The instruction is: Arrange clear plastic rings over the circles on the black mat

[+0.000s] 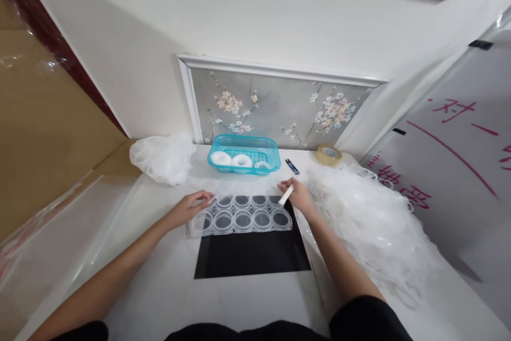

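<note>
A translucent sheet with rows of round rings (243, 219) lies over the upper part of a black mat (253, 256). My left hand (194, 206) is at the sheet's upper left corner, its fingers pinched together at the edge; what is between the fingertips is too small to make out. My right hand (297, 194) is above the sheet's right end, closed on a short white strip (286, 195) that points down toward the sheet. Behind the sheet stands a turquoise basket (244, 172) with white rings (241, 161) inside.
A pile of translucent scrap (371, 218) spreads on the right, and a smaller heap (162, 160) sits at the back left. Small blue snips (292, 166) and a tape roll (328, 155) lie near the wall. A whiteboard (459, 160) stands at the right.
</note>
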Motion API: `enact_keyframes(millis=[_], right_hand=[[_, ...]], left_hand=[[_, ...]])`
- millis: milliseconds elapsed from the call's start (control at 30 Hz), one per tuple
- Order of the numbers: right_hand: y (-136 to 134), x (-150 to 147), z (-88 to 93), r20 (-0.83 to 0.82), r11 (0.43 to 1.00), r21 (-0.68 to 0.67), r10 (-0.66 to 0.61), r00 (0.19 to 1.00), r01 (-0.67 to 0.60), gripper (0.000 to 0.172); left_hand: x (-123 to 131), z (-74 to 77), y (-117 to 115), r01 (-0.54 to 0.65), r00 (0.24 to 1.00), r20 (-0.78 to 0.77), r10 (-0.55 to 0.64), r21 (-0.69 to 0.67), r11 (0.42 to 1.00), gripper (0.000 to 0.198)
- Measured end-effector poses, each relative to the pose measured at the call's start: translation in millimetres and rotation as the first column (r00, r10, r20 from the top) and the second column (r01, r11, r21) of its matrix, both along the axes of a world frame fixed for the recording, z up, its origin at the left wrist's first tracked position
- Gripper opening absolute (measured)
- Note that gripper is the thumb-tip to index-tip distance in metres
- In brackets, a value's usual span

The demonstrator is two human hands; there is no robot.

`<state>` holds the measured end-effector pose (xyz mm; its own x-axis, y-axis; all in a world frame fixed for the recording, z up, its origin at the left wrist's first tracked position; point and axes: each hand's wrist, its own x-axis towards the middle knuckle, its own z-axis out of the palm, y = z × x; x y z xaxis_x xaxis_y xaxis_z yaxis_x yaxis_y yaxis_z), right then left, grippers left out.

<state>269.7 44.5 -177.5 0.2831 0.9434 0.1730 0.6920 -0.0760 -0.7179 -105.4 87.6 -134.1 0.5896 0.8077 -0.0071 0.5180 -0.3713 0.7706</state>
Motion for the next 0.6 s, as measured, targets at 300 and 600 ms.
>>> enact_keyframes(millis=[300,600], right_hand=[[-91.1,-21.6,-2.6,-0.027,0.984,-0.03,0.174,0.984,-0.175,0.024],[-184.4,-4.8,37.4,-0.268,0.775,-0.219,0.536,0.8,-0.593,0.03]], left_hand=[[-9.8,18.1,-41.6,0.264,0.963,0.167,-0.212,-0.433,0.862,0.025],[-41.4,12.8,-98.6,0.362,0.915,0.156,-0.372,-0.726,0.585,0.038]])
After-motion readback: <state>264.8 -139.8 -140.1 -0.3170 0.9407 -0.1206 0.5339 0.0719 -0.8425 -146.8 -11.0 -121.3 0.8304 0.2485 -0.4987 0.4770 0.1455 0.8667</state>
